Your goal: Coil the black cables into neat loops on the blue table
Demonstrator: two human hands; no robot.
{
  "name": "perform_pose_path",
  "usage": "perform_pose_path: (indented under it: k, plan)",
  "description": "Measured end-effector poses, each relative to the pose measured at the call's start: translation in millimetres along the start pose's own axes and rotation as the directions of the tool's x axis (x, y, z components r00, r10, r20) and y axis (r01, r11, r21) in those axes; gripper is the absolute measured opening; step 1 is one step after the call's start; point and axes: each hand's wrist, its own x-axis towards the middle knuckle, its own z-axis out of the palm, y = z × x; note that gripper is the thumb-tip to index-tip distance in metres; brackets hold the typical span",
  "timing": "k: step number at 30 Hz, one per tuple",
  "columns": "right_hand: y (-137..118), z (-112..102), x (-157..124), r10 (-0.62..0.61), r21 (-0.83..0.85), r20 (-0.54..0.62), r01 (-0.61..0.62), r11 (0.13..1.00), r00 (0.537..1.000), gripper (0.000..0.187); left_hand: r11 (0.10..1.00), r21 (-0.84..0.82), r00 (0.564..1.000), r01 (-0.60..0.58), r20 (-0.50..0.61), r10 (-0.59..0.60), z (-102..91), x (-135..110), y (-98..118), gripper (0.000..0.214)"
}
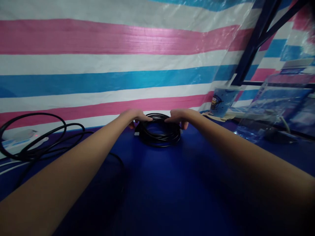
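Observation:
A coiled black cable [159, 140] rests on the dark blue table surface [162, 183], straight ahead. My left hand [136, 117] grips the left side of the coil, its thumb lying over the loops. On the opposite side my right hand [179, 117] holds the coil the same way, thumb on top. Most fingers of both hands are hidden behind the wrists and the cable. A connector with a pale metal end [137, 133] sticks out just below my left hand. Something small and pale, perhaps the other end, shows by my right hand.
Loose black cable loops [46, 144] lie at the left, beside a white power strip [27, 143] with a red light. A patterned cup [221, 101] and a clear plastic container [268, 108] stand at the right. Behind hangs a striped plastic sheet [110, 39], with a dark metal frame [254, 42].

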Motion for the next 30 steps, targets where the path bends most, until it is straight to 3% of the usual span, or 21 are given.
perform_pose_path:
  k: [3, 5, 6, 8, 9, 11, 14, 19, 24, 27, 28, 30]
  plan:
    - [6.1, -1.8, -7.6, -0.084, 0.013, -0.148, 0.087, 0.996, 0.985, 0.057, 0.994, 0.066, 0.986, -0.088, -0.137, 0.096, -2.7, -21.2, -6.5, 0.074]
    - [9.0, 2.9, -20.6, -0.255, -0.059, -0.312, 0.249, 0.967, 0.915, 0.052, 0.96, 0.163, 0.931, -0.226, -0.255, 0.262, 0.0, -37.9, -12.8, 0.062]
    - [9.6, 7.5, -28.6, -0.372, -0.102, -0.344, 0.359, 0.928, 0.862, 0.049, 0.916, 0.224, 0.883, -0.333, -0.268, 0.387, 3.1, -45.5, -16.0, 0.056]
    - [8.6, 20.3, -44.0, -0.582, -0.142, -0.284, 0.567, 0.812, 0.762, 0.046, 0.766, 0.317, 0.76, -0.559, -0.174, 0.626, 13.0, -56.1, -21.3, 0.051]
    - [7.2, 27.4, -49.8, -0.641, -0.144, -0.225, 0.626, 0.766, 0.734, 0.049, 0.683, 0.345, 0.698, -0.644, -0.1, 0.709, 19.0, -58.2, -23.1, 0.053]
    - [3.6, 40.2, -55.2, -0.663, -0.146, -0.107, 0.648, 0.748, 0.741, 0.055, 0.587, 0.368, 0.631, -0.721, -0.001, 0.776, 31.0, -55.7, -25.1, 0.057]
    - [-0.6, 49.6, -50.0, -0.619, -0.191, -0.02, 0.605, 0.773, 0.785, 0.047, 0.581, 0.355, 0.632, -0.733, 0.04, 0.774, 42.3, -43.1, -25.0, 0.046]
    - [-0.6, 47.1, -36.7, -0.706, -0.282, -0.03, 0.672, 0.685, 0.707, 0.026, 0.613, 0.289, 0.648, -0.736, 0.034, 0.761, 45.8, -29.8, -26.4, 0.027]
    - [0.2, 50.5, -41.4, -0.737, -0.225, -0.028, 0.714, 0.663, 0.675, 0.029, 0.59, 0.211, 0.601, -0.779, -0.015, 0.799, 51.5, -31.0, -32.6, 0.029]
    - [3.6, 42.5, -47.1, -0.775, -0.086, -0.17, 0.774, 0.627, 0.609, 0.036, 0.63, 0.116, 0.616, -0.768, -0.139, 0.776, 45.1, -35.8, -32.8, 0.04]
    - [5.7, 36.7, -46.9, -0.747, -0.033, -0.277, 0.771, 0.635, 0.604, 0.038, 0.666, 0.066, 0.639, -0.743, -0.226, 0.735, 40.6, -36.6, -32.4, 0.043]
    - [10.6, 23.4, -41.5, -0.575, 0.037, -0.503, 0.681, 0.731, 0.645, 0.04, 0.784, -0.032, 0.734, -0.62, -0.375, 0.566, 30.3, -34.8, -31.4, 0.046]
